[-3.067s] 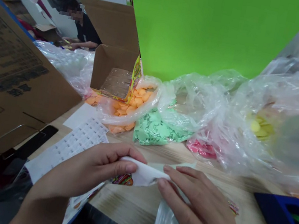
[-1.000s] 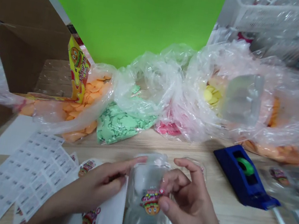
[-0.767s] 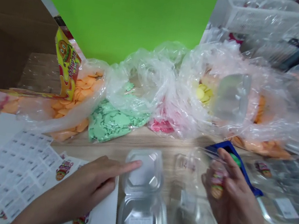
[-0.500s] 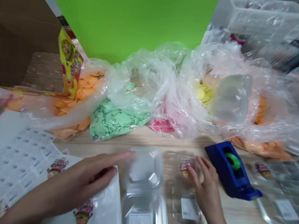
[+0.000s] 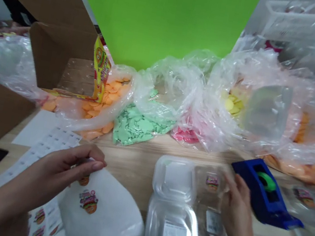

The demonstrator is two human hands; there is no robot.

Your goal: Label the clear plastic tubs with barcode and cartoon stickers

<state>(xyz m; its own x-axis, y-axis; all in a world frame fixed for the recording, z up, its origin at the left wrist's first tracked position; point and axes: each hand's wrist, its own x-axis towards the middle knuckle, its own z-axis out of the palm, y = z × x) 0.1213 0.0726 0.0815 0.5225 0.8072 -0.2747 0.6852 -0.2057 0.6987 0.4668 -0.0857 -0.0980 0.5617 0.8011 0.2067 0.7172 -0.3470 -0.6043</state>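
Left hand [image 5: 67,163] above white pouch [image 5: 100,214], right hand [image 5: 239,205] beside tape dispenser [image 5: 266,192]

the left hand [image 5: 57,169], fingertips drawn together, sits just above a white bag [image 5: 100,215] printed with a burger sticker; the right hand [image 5: 239,205] touches a flat clear packet [image 5: 207,196] with a burger sticker, right of an open clear clamshell [image 5: 169,213].

This looks like a small packing room. A wooden table [image 5: 132,170] is lined along the back with clear plastic bags [image 5: 166,83] of orange, green, pink and yellow wafers. Nearer the front lie printed label sheets [image 5: 56,137], a clear plastic tub [image 5: 170,218] and a blue tape dispenser [image 5: 266,194]. A cardboard carton [image 5: 64,4] stands at upper left, beside a green backdrop [image 5: 160,12], and a plastic basket [image 5: 311,23] sits at upper right.
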